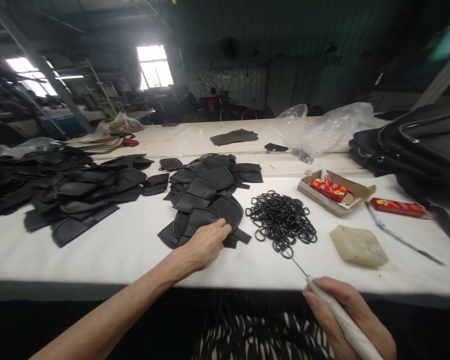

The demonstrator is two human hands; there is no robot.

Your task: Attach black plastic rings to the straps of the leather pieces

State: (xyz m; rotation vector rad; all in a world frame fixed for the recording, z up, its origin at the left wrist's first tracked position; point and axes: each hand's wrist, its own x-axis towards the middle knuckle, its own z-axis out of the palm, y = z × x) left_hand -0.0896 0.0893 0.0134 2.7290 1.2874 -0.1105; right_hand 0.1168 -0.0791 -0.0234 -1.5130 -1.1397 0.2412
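Our left hand (206, 245) on near flap (198, 218), pinch unclear; right hand (360, 309) grips awl (337, 308). Flap likely soft, light; hold edge.

White-covered table (131, 262), black pieces (202, 190) stacked under the left hand (206, 245), a wider black heap (90, 185) to its left, black rings (279, 220) piled between it and the right hand (348, 307), a yellowish block (358, 246), open cardboard box (320, 202) and red carton (397, 207) beyond the latter.

Between the left hand (208, 245) and the white-handled tool (336, 310) lies bare tabletop (251, 267), the ring pile (279, 220) blocking beyond.
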